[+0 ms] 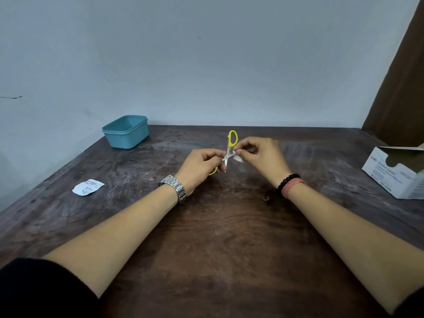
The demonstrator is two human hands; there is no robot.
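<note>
**Wooden table: scissor blades under the swab**

Dark, scuffed table (229, 237) against a pale blue wall. At the centre of the frame, just above the surface, your left hand (202, 166) grips the scissors (229, 145) with its fingers curled round them. One yellow loop stands up above both hands and the other shows below the left hand, so the blades are spread into a cross with one tip pointing down toward you. Your right hand (263, 157) pinches a small white swab (238, 158) between thumb and fingertips, and the swab touches the blades close to the pivot. Whether it is folded round one blade or only laid against it cannot be told.

Step in hand, as judged: wiping the blades, starting near the pivot.

The next move calls for you to draw the swab along one blade from pivot to tip. Hold your fingertips on the flat, behind the cutting edge. Let the left hand hold the scissors steady and spread. The second blade would then need the same pass.

Off the work: a torn wrapper (88, 187) lies at the left of the frame, a teal tub (128, 136) stands at the upper left by the wall, and an opened white box (394, 177) sits at the right edge. All three are well apart from your hands.
</note>
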